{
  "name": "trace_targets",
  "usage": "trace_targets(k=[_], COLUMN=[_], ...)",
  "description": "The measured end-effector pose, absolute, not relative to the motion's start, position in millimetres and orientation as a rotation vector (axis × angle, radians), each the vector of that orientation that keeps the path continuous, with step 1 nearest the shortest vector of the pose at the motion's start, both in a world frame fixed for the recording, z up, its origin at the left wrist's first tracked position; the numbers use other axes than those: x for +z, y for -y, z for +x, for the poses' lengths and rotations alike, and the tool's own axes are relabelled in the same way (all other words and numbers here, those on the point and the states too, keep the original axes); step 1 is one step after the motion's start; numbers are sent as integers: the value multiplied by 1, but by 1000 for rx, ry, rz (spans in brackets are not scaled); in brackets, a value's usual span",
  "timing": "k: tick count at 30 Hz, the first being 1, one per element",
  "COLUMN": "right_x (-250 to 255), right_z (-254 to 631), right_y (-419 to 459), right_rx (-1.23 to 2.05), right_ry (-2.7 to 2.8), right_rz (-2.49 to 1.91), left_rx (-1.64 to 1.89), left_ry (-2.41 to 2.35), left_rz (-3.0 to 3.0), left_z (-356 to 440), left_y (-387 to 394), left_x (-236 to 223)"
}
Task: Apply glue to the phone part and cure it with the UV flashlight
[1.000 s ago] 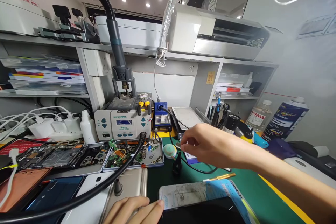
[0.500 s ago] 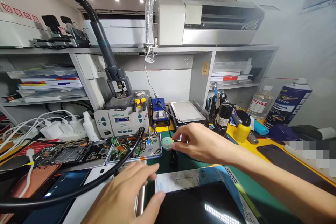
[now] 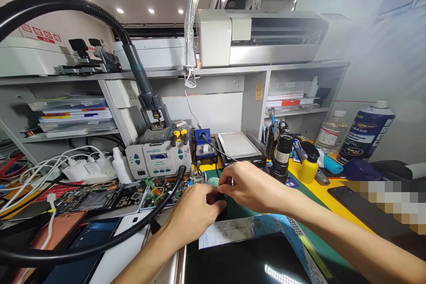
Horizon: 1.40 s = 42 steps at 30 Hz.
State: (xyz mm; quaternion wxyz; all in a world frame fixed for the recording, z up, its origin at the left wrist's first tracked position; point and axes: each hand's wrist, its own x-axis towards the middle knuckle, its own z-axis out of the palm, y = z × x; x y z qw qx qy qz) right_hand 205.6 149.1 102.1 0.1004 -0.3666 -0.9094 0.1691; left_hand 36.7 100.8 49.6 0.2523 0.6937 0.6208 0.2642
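Both hands meet over the green mat, at a small black bottle (image 3: 221, 202) mostly hidden behind my fingers. My left hand (image 3: 196, 208) is closed round its side from the left. From the right, my right hand (image 3: 244, 186) pinches at its top; the fingertips hide the exact grip. Just behind the fingers sits a pale green round container (image 3: 213, 181), partly covered. In front of my hands lies a dark flat screen (image 3: 249, 257), with a white and blue sheet (image 3: 229, 230) along its far edge.
A black hose (image 3: 126, 248) loops across the left front, over several phones. Behind are a tray of circuit parts (image 3: 143, 204), a grey soldering station (image 3: 159, 159) and a flat plate device (image 3: 238, 144). On the right stand a yellow bottle (image 3: 309, 169) and a spray can (image 3: 364, 135).
My left hand has moved forward and right from above the screen's left edge to the black bottle, its fingers closing. My right hand stays pinched at the bottle. The view has tilted up slightly.
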Motion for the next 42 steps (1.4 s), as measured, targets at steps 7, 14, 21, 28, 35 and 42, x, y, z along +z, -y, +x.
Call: trace_targets(k=[7, 14, 21, 28, 35, 42], right_x=[104, 95, 86, 81, 79, 77], right_z=[211, 215, 211, 209, 210, 212], right_y=[-149, -157, -159, -158, -155, -153], right_rx=[590, 912, 1006, 878, 813, 797], right_ry=[2497, 2265, 2160, 2236, 2294, 2325], right_rz=[-1116, -1187, -1208, -1224, -1237, -1220], left_rx=[770, 786, 782, 807, 797, 795], left_ry=[-1654, -1647, -1626, -1651, -1683, -1671], left_rz=[1850, 1799, 1728, 1710, 1704, 1735], left_z=[35, 34, 34, 33, 32, 33], left_y=[-102, -102, -102, -103, -104, -106], left_x=[39, 36, 35, 32, 27, 28])
